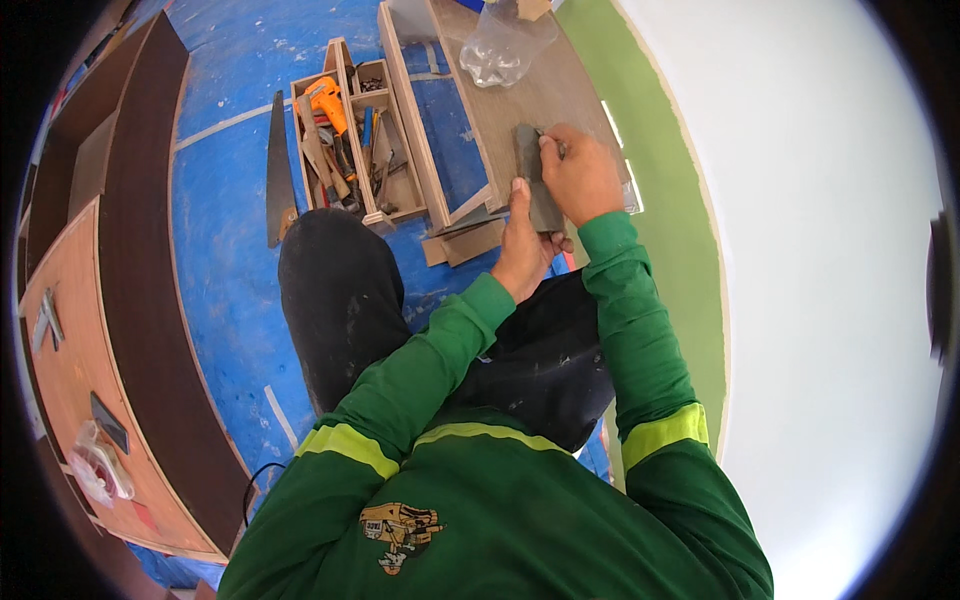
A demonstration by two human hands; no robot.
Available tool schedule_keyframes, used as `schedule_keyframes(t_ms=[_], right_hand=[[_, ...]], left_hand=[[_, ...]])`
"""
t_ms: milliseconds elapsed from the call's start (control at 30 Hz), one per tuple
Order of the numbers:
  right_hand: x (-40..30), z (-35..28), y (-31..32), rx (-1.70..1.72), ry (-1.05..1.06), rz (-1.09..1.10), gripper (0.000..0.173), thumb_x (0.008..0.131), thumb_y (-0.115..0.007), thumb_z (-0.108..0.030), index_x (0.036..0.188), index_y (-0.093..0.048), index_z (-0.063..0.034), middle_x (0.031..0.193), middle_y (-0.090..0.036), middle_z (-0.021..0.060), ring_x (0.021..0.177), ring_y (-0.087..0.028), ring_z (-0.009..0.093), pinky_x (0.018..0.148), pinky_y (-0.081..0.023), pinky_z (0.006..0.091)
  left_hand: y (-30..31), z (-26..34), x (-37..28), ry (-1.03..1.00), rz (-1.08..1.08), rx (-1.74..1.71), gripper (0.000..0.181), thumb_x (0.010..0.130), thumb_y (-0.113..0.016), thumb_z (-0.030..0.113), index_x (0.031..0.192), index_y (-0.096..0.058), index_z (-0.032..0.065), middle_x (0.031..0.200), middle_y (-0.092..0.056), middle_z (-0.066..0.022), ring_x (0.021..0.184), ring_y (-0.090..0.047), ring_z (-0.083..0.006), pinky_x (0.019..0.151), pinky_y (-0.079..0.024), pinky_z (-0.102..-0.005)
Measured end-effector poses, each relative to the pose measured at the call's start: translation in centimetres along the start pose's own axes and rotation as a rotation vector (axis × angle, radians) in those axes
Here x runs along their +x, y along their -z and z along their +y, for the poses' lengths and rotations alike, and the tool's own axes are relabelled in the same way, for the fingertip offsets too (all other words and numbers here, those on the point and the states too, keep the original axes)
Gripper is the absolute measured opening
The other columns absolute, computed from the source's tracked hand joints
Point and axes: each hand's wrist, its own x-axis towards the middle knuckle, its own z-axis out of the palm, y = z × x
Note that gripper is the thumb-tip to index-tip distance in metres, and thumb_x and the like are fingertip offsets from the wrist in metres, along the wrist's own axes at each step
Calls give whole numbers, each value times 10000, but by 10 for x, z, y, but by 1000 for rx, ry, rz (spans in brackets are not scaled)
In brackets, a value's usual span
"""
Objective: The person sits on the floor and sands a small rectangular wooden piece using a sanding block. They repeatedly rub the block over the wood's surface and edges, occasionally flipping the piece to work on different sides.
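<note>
A flat grey block, which looks like a sharpening stone (546, 214), lies lengthwise at the near end of a wood-grain board (517, 105). My left hand (523, 251) grips its near end, the thumb along the left side and the fingers curled under. Over the right side of the stone is my right hand (589, 176), its fingers pinched on a small dark piece at the stone's far part. Most of that piece is hidden by the fingers, so its kind cannot be told. The stone's upper face looks darker and wet in places.
A cut clear plastic bottle (499, 56) stands farther along the board. Left of it, a wooden toolbox (397, 191) holds an orange glue gun (325, 97), hammers and other tools. Beside that lies a handsaw (277, 165). A dark cabinet (139, 187) is far left; a white wall (810, 262) rises right.
</note>
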Motion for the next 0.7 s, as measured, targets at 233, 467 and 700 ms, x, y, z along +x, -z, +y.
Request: schedule_keyframes(t_ms=[233,467,700], right_hand=[[-40,2,13,-10,-66,-48,306,1034,-694,-293,1126,-803,-22,905,-754,288,866,-765,460,765,-601,510],[-29,4,6,0,-58,-54,320,1036,-692,-305,1122,-799,-15,893,-753,283,863,-761,463,766,-603,509],[-15,3,6,-7,-24,-14,278,1025,-708,-267,1107,-804,-20,906,-756,278,862,-760,460,753,-591,510]], left_hand=[[-19,6,-6,-8,36,-6,686,1136,-373,717,1373,-625,124,1086,-705,-31,870,-645,-155,793,-576,-370],[-4,5,-4,-4,3,17,700,1132,-382,720,1434,-607,129,1153,-725,-38,950,-673,-162,806,-581,-367],[4,2,0,1,-45,2,683,1131,-371,730,1338,-646,141,1097,-700,-13,849,-585,-142,778,-536,-360]])
